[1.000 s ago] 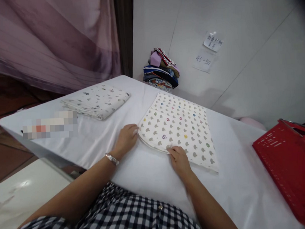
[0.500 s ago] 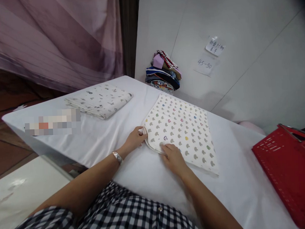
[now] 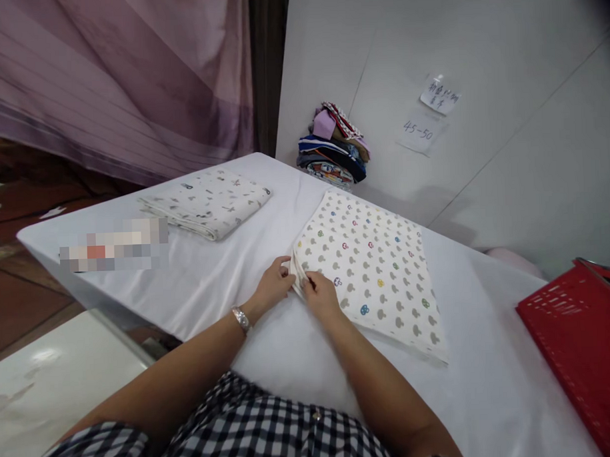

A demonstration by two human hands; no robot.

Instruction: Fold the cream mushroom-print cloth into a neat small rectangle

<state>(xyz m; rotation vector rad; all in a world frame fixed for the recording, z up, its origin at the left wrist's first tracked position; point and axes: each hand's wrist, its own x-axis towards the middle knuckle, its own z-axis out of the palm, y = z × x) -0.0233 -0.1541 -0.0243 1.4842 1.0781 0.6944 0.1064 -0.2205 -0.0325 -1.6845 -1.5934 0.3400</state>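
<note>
Pinching the Corner of a Mushroom-Print Cloth

Meeting at the near left corner of the folded mushroom-print cloth, both hands work the same spot. The left hand comes in from the left with its fingers curled against the layered edge, a watch on its wrist. The right hand lies just beside it, thumb and fingertips closed on the corner of the cloth. Its grip reads as clamped on the fabric; the left grip looks closed on the edge layers as well, though the fingertips are partly hidden by the fold, so that is less certain.

The cloth lies flat on the white counter, square-folded, cream with grey and coloured mushroom shapes, its far edge toward the wall. Well apart to the left, a second folded cloth with a small grey print rests on the same counter. At the back, against the wall, sits a stack of folded fabrics in mixed colours. A red basket stands at the right edge of the view. Two paper notes are stuck on the wall. A checked shirt fills the bottom of the view.
</note>
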